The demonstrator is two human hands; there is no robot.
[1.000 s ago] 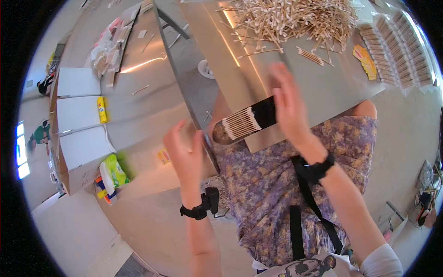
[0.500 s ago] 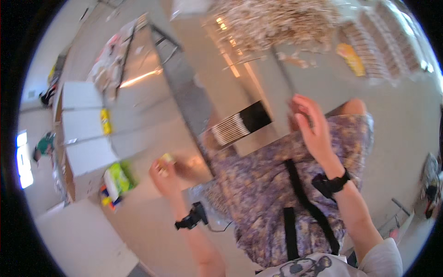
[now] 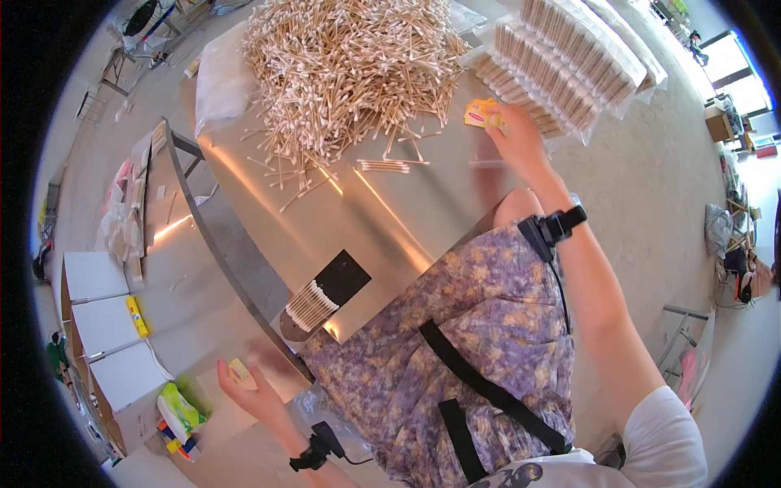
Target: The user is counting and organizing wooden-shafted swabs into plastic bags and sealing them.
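My right hand (image 3: 518,140) reaches to the far right of the metal table, its fingers closed on some small yellow-and-white cards (image 3: 477,113) beside filled clear bags. Low on the left, my left hand (image 3: 252,398) grips a small pale yellow card (image 3: 238,372). Between my hands, a row of cotton swabs (image 3: 310,307) lies side by side against a black plate (image 3: 344,278) at the near table edge. A large heap of loose cotton swabs (image 3: 350,73) covers the far part of the table, and a few lie apart in front of it (image 3: 384,166).
Clear bags packed with swabs (image 3: 561,61) lie in rows at the far right. A white plastic bag (image 3: 221,85) is left of the heap. On the left surface stand an open carton with white compartments (image 3: 102,321), a yellow tube (image 3: 137,317) and a green-and-white packet (image 3: 179,409).
My right hand has moved away from my lap to the yellow cards at the far right. The left hand still holds its card. The whole view has swung to the right.
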